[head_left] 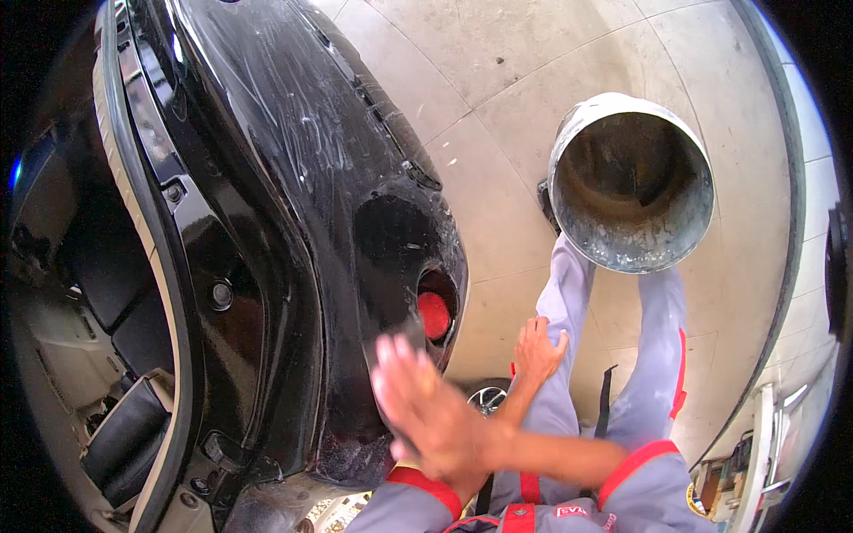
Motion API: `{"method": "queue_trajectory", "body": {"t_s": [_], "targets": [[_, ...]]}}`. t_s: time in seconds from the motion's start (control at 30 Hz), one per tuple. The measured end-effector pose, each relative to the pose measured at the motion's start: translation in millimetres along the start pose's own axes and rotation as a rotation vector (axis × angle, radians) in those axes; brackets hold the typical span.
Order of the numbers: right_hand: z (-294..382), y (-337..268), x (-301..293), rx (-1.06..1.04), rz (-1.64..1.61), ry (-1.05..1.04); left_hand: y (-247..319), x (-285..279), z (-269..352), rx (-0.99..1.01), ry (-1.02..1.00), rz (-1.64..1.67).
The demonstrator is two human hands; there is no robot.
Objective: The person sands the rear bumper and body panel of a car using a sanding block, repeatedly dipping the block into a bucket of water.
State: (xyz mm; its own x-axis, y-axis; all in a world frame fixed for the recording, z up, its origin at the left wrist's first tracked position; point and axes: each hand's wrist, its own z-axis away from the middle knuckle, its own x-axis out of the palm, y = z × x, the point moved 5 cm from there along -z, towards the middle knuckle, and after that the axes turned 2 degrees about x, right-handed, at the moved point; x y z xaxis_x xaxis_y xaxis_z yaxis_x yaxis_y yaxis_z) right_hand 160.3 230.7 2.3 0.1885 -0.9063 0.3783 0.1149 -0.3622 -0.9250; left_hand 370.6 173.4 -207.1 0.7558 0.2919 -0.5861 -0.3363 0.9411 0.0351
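My right hand (pixel 426 406) is blurred, with its fingers close together over the black car bumper (pixel 333 233). My right forearm crosses over my left arm. A faint grey shape shows at the fingertips; whether the hand holds something cannot be made out. My left hand (pixel 538 350) rests on my trouser leg, thumb apart, holding nothing. Whitish streaks and a matte film cover the bumper, and a smoother dark patch (pixel 393 226) lies above a round recess. Inside that recess sits a red round part (pixel 433 316), just beyond my right fingertips.
An open metal drum (pixel 633 260) stands by my feet. On the left is the car's open rear, with its sill (pixel 163 280) and dark interior. A small spoked wheel (pixel 490 398) shows below my left hand. Shelving (pixel 753 453) stands at the lower right, beyond the tiled floor (pixel 506 246).
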Motion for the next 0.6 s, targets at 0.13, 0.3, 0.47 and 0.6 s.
{"method": "queue_trajectory", "body": {"t_s": [0.13, 0.3, 0.47, 0.6], "targets": [[-27.4, 24.7, -16.1, 0.025, 0.023, 0.0, -3.1, 4.3, 4.0, -0.034, -0.005, -0.001], [-53.3, 36.8, -29.9, 0.064, -0.003, 0.071, -3.2, -0.3, 0.3, -0.008, 0.005, -0.04], [-14.0, 32.1, -14.1, 0.108, 0.084, 0.008, 5.0, -1.4, 1.2, -0.04, -0.016, -0.04], [-66.7, 58.6, -43.1, 0.149, 0.107, 0.095, 6.2, 0.3, -3.8, -0.058, -0.031, -0.016]]}}
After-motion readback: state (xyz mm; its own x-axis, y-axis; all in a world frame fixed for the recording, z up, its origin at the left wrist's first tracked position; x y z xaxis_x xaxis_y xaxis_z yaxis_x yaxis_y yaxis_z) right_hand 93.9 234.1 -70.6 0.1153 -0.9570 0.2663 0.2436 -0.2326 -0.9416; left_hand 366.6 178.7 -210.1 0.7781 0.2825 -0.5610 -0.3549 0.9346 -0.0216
